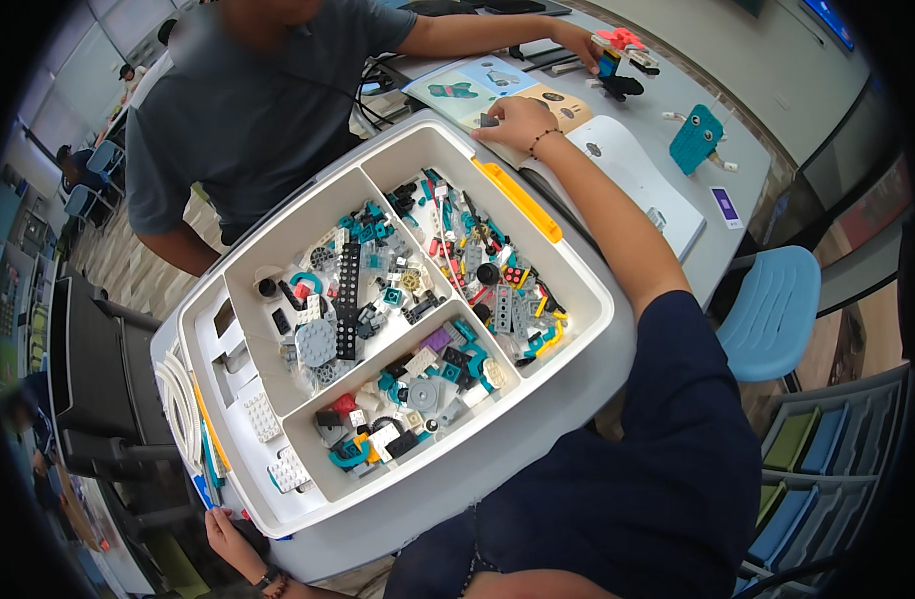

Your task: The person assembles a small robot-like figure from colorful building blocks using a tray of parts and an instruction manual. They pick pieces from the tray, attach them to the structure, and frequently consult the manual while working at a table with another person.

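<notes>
My right hand (520, 126) reaches across the far side of the sorting tray (567, 369) and pinches a small dark grey building piece (489, 120) over an open picture booklet (632, 160). At the tray's near left corner is my left hand (232, 545), its fingers curled beside a dark shape; what they hold is partly hidden. Inside the white tray, compartments hold loose teal, grey, black, white and yellow building pieces (422, 394). A long black beam (347, 299) and a round grey plate (317, 342) lie in the middle compartment.
Across the table, another person (268, 110) holds a small built model (612, 75) with a red top. A teal model with eyes (697, 138) stands at the far right. White tubes (178, 409) lie left of the tray. A blue chair (770, 314) is at right.
</notes>
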A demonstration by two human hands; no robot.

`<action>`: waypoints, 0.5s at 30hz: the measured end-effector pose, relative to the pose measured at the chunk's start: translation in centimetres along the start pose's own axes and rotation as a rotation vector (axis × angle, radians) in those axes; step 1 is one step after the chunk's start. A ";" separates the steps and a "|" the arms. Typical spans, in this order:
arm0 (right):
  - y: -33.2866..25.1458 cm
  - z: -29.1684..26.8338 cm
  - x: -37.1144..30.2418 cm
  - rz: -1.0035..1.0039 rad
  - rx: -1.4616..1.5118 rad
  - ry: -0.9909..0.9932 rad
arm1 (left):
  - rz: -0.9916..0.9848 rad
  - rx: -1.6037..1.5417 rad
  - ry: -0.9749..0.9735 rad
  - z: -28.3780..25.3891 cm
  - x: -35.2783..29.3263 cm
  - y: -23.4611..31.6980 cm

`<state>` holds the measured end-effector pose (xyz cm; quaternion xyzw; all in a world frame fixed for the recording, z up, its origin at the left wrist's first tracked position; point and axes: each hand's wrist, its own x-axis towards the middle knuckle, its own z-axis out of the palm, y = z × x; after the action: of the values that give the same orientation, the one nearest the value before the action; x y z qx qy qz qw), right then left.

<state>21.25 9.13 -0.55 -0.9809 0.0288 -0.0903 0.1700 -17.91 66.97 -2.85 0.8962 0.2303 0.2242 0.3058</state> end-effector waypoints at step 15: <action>-0.1 -0.2 -1.0 -0.040 0.080 0.296 | -0.025 -0.026 0.008 0.0 0.0 -0.4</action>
<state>20.22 9.20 -0.49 -0.9498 0.0303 -0.2381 0.2008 -18.06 67.23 -3.12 0.8883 0.2399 0.2270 0.3191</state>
